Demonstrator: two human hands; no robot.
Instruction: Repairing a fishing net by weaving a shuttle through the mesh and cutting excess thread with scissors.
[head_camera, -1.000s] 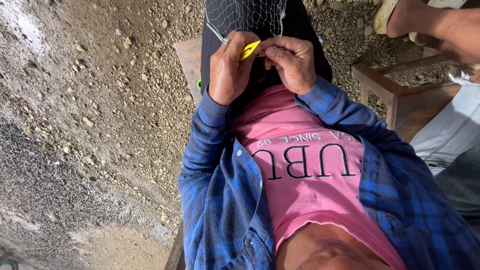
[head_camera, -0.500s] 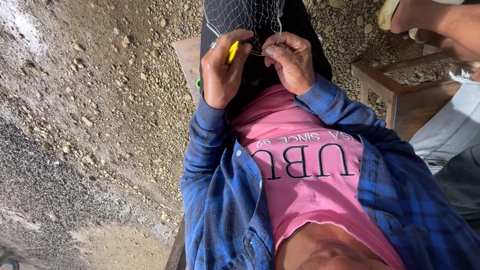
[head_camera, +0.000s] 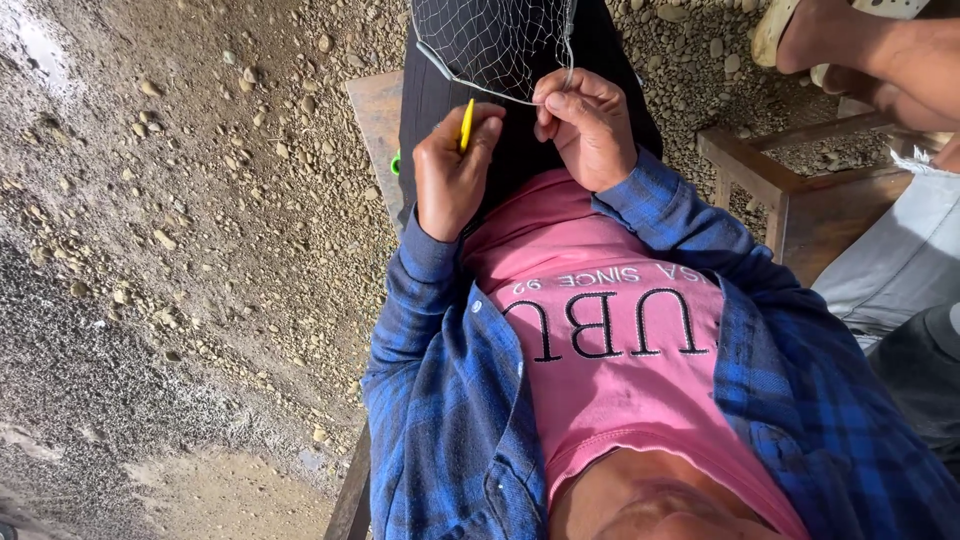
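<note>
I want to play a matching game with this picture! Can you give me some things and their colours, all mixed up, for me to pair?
Things:
1. tool in the left hand
2. net pinched by the right hand
3. T-shirt
4. open shirt

Colours:
A. blue checks
B. pale grey mesh
C. yellow
D. pink

Pairs: 1-C, 2-B, 3-D, 4-A. The tool is thin.

Head view, steeply down, close
</note>
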